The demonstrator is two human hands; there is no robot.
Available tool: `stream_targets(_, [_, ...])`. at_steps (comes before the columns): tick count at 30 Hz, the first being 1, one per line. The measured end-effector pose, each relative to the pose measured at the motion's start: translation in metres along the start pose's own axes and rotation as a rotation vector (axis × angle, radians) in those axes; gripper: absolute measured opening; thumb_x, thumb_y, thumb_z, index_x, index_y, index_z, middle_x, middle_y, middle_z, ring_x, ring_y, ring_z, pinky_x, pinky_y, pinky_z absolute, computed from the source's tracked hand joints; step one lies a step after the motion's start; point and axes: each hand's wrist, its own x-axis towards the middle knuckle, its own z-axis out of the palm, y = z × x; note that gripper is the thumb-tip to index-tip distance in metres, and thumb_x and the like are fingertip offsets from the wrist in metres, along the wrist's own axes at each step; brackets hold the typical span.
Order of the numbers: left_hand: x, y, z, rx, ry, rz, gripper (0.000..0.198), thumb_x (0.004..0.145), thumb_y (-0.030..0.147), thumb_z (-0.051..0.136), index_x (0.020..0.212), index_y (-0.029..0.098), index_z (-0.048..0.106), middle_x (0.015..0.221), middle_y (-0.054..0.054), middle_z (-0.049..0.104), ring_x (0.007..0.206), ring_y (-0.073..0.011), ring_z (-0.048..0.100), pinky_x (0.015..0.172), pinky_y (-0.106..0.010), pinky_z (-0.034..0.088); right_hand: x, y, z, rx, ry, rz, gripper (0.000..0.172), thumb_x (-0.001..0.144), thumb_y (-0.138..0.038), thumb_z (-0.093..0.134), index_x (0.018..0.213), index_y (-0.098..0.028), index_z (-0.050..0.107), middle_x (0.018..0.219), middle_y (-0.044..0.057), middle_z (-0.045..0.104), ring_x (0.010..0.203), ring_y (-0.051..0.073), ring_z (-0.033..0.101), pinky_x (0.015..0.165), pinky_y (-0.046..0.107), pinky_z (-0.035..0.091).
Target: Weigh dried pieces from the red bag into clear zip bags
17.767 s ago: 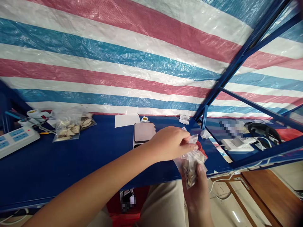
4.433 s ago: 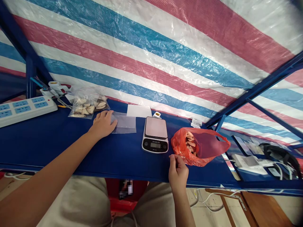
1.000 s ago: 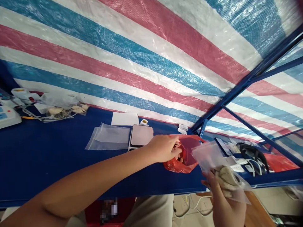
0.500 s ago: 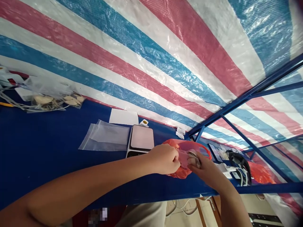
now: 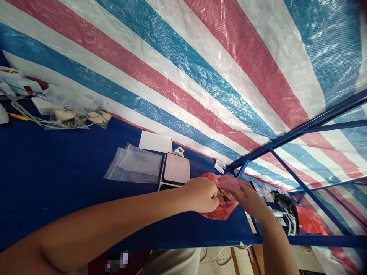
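My left hand (image 5: 202, 194) is closed in a fist on the near-left rim of a thin red plastic bag (image 5: 216, 214). Opposite it, my right hand (image 5: 250, 200) has its fingers curled at the bag's right rim, with red film across the fingertips. Between the hands the bag's mouth gapes, showing small brownish pieces (image 5: 224, 195) inside; their kind is unclear. Just left of the bag stands a digital scale (image 5: 177, 168) with a bare pinkish platform, its display partly covered by my left forearm. Clear zip bags (image 5: 137, 166) lie flat beside the scale.
A white sheet (image 5: 155, 141) and a small white roll-like item (image 5: 179, 151) lie behind the scale. Bags of pale slices (image 5: 67, 114) and cables sit far left. A blue frame bar (image 5: 286, 141), black headphone-like band (image 5: 286, 204) and another red bag (image 5: 311, 220) are at right.
My right hand held pale brownish pieces over the bag; now those are gone from its fingers, which are at the rim. Pieces show inside the bag. The view has shifted slightly.
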Motion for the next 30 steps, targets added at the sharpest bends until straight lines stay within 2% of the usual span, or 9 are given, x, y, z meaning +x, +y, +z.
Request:
stream_targets(3, [0.001, -0.002, 0.003, -0.026, 0.013, 0.003, 0.026, 0.086, 0.031, 0.051, 0.069, 0.02, 0.067, 0.067, -0.006, 0.065, 0.064, -0.0183, 0.059, 0.055, -0.031, 0.034, 0.002, 0.001, 0.0, -0.041, -0.068, 0.031, 0.039, 0.093, -0.047, 0.046, 0.099, -0.026, 0.079, 0.092, 0.009, 0.078, 0.084, 0.028, 0.072, 0.068, 0.033, 0.051])
stream_targets(6, [0.002, -0.005, 0.005, -0.021, 0.05, 0.009, 0.027, 0.087, 0.032, 0.052, 0.066, 0.02, 0.065, 0.067, -0.005, 0.065, 0.065, -0.0181, 0.06, 0.056, -0.03, 0.035, 0.002, 0.0, 0.0, -0.162, 0.068, 0.114, 0.04, 0.091, -0.05, 0.048, 0.09, -0.023, 0.078, 0.083, 0.01, 0.077, 0.076, 0.029, 0.071, 0.063, 0.033, 0.046])
stream_targets(9, [0.003, -0.007, 0.006, -0.04, 0.075, 0.008, 0.025, 0.087, 0.036, 0.055, 0.068, 0.021, 0.063, 0.068, -0.005, 0.065, 0.067, -0.0179, 0.061, 0.055, -0.029, 0.034, 0.002, -0.004, -0.003, -0.197, 0.202, 0.103, 0.038, 0.091, -0.051, 0.05, 0.092, -0.023, 0.076, 0.087, 0.011, 0.078, 0.08, 0.028, 0.072, 0.066, 0.032, 0.046])
stream_targets(14, [0.002, -0.008, 0.009, -0.068, 0.072, 0.008, 0.03, 0.088, 0.04, 0.056, 0.066, 0.021, 0.061, 0.067, -0.005, 0.064, 0.066, -0.0186, 0.061, 0.055, -0.029, 0.033, 0.003, -0.014, -0.017, -0.14, 0.109, 0.043, 0.038, 0.09, -0.051, 0.051, 0.094, -0.022, 0.075, 0.091, 0.011, 0.078, 0.082, 0.029, 0.072, 0.07, 0.033, 0.048])
stream_targets(21, [0.003, -0.01, 0.008, -0.081, 0.085, 0.004, 0.023, 0.088, 0.036, 0.056, 0.075, 0.02, 0.067, 0.071, -0.005, 0.068, 0.07, -0.02, 0.066, 0.056, -0.029, 0.036, 0.003, -0.017, -0.035, -0.154, 0.155, 0.074, 0.034, 0.087, -0.05, 0.052, 0.088, -0.024, 0.074, 0.085, 0.009, 0.076, 0.075, 0.026, 0.07, 0.065, 0.031, 0.044])
stream_targets(24, [0.003, -0.01, 0.006, -0.073, 0.11, -0.005, 0.023, 0.09, 0.038, 0.054, 0.089, 0.02, 0.068, 0.081, -0.007, 0.072, 0.08, -0.0232, 0.069, 0.061, -0.03, 0.04, -0.008, -0.017, -0.047, -0.109, 0.222, 0.139, 0.035, 0.088, -0.053, 0.052, 0.082, -0.023, 0.07, 0.076, 0.006, 0.073, 0.068, 0.023, 0.065, 0.061, 0.03, 0.043])
stream_targets(26, [0.001, -0.008, 0.001, -0.057, 0.148, -0.016, 0.03, 0.091, 0.043, 0.053, 0.105, 0.02, 0.066, 0.092, -0.008, 0.073, 0.089, -0.0262, 0.07, 0.067, -0.032, 0.045, -0.021, -0.018, -0.056, -0.026, 0.276, 0.182, 0.039, 0.089, -0.056, 0.053, 0.084, -0.022, 0.071, 0.075, 0.006, 0.073, 0.068, 0.021, 0.064, 0.061, 0.029, 0.044])
stream_targets(28, [-0.001, -0.005, -0.006, -0.063, 0.218, -0.008, 0.048, 0.09, 0.054, 0.054, 0.122, 0.018, 0.06, 0.109, -0.013, 0.071, 0.103, -0.0307, 0.068, 0.078, -0.037, 0.05, -0.037, -0.022, -0.063, 0.142, 0.327, 0.226, 0.043, 0.089, -0.059, 0.056, 0.093, -0.021, 0.074, 0.083, 0.007, 0.076, 0.073, 0.022, 0.067, 0.063, 0.029, 0.049])
stream_targets(30, [-0.005, -0.002, -0.012, -0.146, 0.277, 0.02, 0.075, 0.084, 0.065, 0.061, 0.14, 0.017, 0.048, 0.134, -0.019, 0.062, 0.125, -0.0358, 0.059, 0.094, -0.044, 0.049, -0.054, -0.031, -0.066, 0.343, 0.347, 0.26, 0.045, 0.087, -0.06, 0.062, 0.101, -0.02, 0.075, 0.096, 0.01, 0.078, 0.084, 0.026, 0.072, 0.069, 0.03, 0.054])
